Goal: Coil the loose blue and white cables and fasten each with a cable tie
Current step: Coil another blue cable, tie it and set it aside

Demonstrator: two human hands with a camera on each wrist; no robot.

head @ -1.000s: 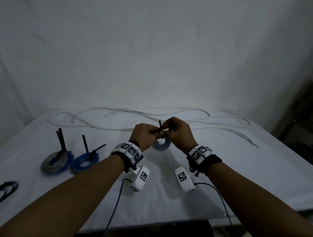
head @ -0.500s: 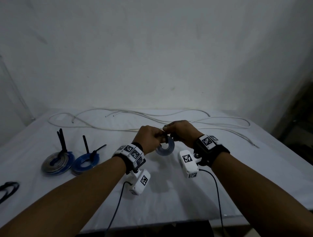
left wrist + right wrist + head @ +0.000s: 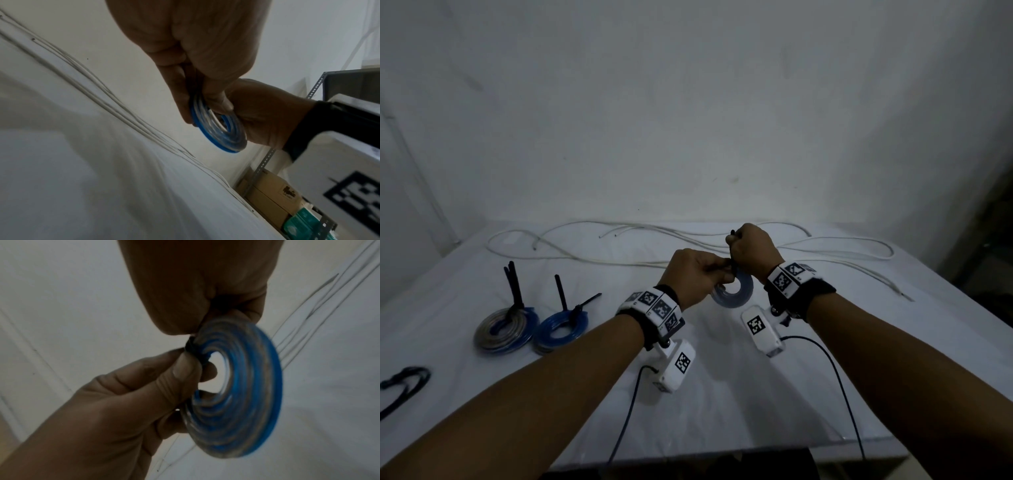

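A small blue and white cable coil (image 3: 738,296) hangs upright above the middle of the table, between my two hands. My left hand (image 3: 717,272) pinches its upper rim, thumb outside and a finger through the hole, right beside the black cable tie (image 3: 195,350) looped around the windings. My right hand (image 3: 738,248) is a fist around the tie's tail, whose tip (image 3: 732,233) pokes out on top. In the left wrist view the coil (image 3: 218,129) sits between the fingers (image 3: 183,100). In the right wrist view the coil (image 3: 246,394) is blurred.
Two tied coils (image 3: 506,329) (image 3: 561,327) lie at the left, black tie tails standing up. Loose white cables (image 3: 619,246) run along the back of the table (image 3: 722,394). Spare black ties (image 3: 404,380) lie at the left edge. A shelf with boxes (image 3: 273,194) stands beyond the right side.
My right hand has risen and closed into a fist on the tie's tail, drawing it upward. The coil and my left hand have shifted slightly right.
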